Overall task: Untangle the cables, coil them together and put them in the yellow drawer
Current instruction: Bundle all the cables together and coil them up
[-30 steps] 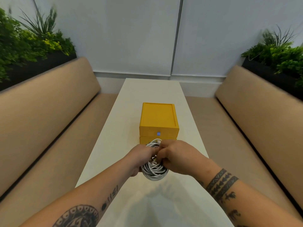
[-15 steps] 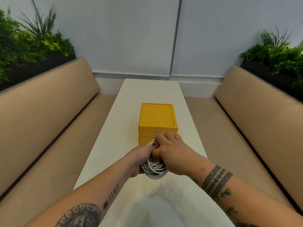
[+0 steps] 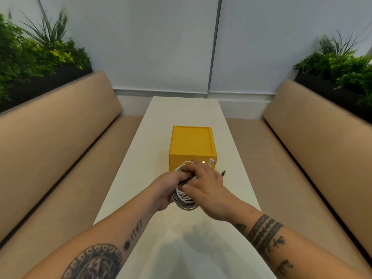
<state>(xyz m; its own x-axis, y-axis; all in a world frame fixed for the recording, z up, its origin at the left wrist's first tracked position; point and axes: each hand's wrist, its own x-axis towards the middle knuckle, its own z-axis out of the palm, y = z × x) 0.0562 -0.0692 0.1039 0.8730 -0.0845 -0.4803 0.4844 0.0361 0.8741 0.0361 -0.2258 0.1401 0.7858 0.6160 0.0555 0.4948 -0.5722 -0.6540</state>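
While tan benches (image 3: 60, 125) run down both sides, a long white table (image 3: 181, 117) stretches away from the person, with leafy plants (image 3: 36, 55) behind each backrest. On the table sits the yellow drawer box (image 3: 192, 146), closed, square to the viewer. Just in front of it, held above the tabletop, is the bundle of white and grey cables (image 3: 184, 199), wound into a coil. The left hand (image 3: 168, 187) grips the coil from the left, its fingers curled tight around the loops. The right hand (image 3: 205, 187) lies over the top, fingers pressed onto the strands. A white plug (image 3: 211, 161) and a dark plug (image 3: 223, 173) poke out past the right hand's knuckles, near the box front.
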